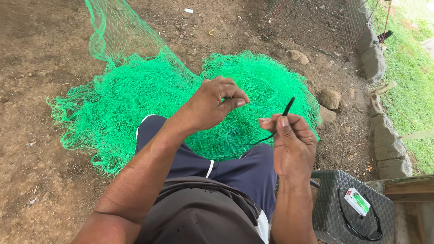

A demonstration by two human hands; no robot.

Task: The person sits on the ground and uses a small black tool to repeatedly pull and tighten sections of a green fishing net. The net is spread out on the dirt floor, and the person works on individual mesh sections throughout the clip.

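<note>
Across the dirt ground (40, 58) spreads a heap of green netting (149, 95), draped over the seated person's knees; it looks light, limp and prone to snagging, best gathered in bunches. Smaller, the left hand (212, 103) is curled nearly shut above it, fingertips pinched, apparently on fine mesh. Smallest, the black cord (286, 108), thin and fairly stiff, is nipped near its tip by the right hand (293, 147).

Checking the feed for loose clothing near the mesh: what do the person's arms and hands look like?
Both arms are bare to the edge of the picture, with no sleeves, gloves, watch or rings visible. The left hand and right hand are bare too.
</note>
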